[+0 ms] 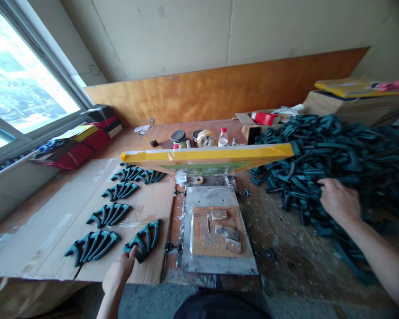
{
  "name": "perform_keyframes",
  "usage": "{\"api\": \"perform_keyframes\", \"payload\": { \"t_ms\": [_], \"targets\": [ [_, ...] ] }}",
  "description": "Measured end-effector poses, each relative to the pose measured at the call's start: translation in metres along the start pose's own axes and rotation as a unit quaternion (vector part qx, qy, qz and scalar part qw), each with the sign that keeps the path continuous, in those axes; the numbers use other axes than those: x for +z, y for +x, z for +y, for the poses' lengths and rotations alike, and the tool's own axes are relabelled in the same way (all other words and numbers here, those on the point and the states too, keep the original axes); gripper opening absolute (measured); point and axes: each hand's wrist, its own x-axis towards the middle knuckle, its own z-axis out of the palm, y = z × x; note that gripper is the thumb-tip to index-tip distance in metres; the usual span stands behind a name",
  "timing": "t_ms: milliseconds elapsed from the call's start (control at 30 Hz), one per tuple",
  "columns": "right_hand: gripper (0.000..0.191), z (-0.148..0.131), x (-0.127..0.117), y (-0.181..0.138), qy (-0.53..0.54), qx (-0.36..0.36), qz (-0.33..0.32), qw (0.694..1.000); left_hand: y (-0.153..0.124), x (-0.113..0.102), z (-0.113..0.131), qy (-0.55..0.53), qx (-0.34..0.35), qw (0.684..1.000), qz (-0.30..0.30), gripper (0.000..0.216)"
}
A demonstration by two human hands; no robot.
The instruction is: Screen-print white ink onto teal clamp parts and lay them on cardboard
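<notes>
The left hand (pixel 119 271) is down at the near edge of the cardboard sheet (pixel 53 230), fingers loose and stretched forward so the tips just touch the nearest fan of curved dark teal plastic pieces (pixel 144 239) — it's resting on them, not really gripping anything. That fan sits at the right front corner of the cardboard, right beside another fan (pixel 92 246) to its left, and more of the same fans (pixel 119 191) run in a row toward the back of the sheet. The right hand (pixel 339 201) is way over on the other side, palm down with fingers dug into the big heap of teal pieces (pixel 335 155) piled on the right of the table (pixel 286 248); whether it's actually closed around one I can't tell, the fingertips are buried in the pile. Between the two hands there's a metal plate (pixel 216 261) with a wooden board (pixel 202 239) on it carrying a few small blocks (pixel 226 231), and above that a yellow-framed screen (pixel 206 155) tilted up off the plate. Behind the screen — a couple of cans (pixel 179 138), a tape roll (pixel 206 138) and a small bottle (pixel 223 136), all close together. Further back right there's a red thing in an open box (pixel 263 118), and folded coloured fabric (pixel 83 141) lies by the window (pixel 20 79) on the left.
</notes>
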Motion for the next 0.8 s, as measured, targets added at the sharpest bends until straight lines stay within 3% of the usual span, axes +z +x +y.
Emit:
{"api": "perform_keyframes", "payload": {
  "t_ms": [200,333,400,500,567,667,733,800],
  "targets": [
    [0.033,0.005,0.008,-0.005,0.015,-0.060,-0.057,0.996,-0.012,-0.016,0.027,0.016,-0.027,0.999,-0.018,0.039],
    [0.031,0.008,-0.004,-0.001,0.011,0.010,-0.029,0.999,-0.012,-0.016,0.030,0.045,-0.015,0.999,-0.011,0.044],
    [0.033,-0.012,-0.007,-0.001,0.029,0.001,0.007,1.000,-0.013,-0.021,0.037,0.032,-0.006,0.999,0.014,0.043],
    [0.037,-0.082,-0.006,-0.020,0.145,-0.151,-0.015,0.978,-0.018,-0.035,0.071,-0.094,0.055,0.993,0.038,0.039],
    [0.037,-0.146,-0.003,-0.046,0.228,-0.254,-0.076,0.937,-0.024,-0.050,0.108,-0.244,0.126,0.961,0.041,0.039],
    [0.034,-0.233,-0.001,-0.089,0.300,-0.364,-0.142,0.870,-0.035,-0.078,0.172,-0.462,0.221,0.858,0.045,0.038],
    [0.031,-0.268,0.001,-0.106,0.296,-0.413,-0.158,0.846,-0.041,-0.097,0.209,-0.556,0.267,0.785,0.046,0.038],
    [0.030,-0.283,0.002,-0.112,0.248,-0.431,-0.147,0.855,-0.044,-0.112,0.237,-0.614,0.306,0.727,0.037,0.037]
  ]
}}
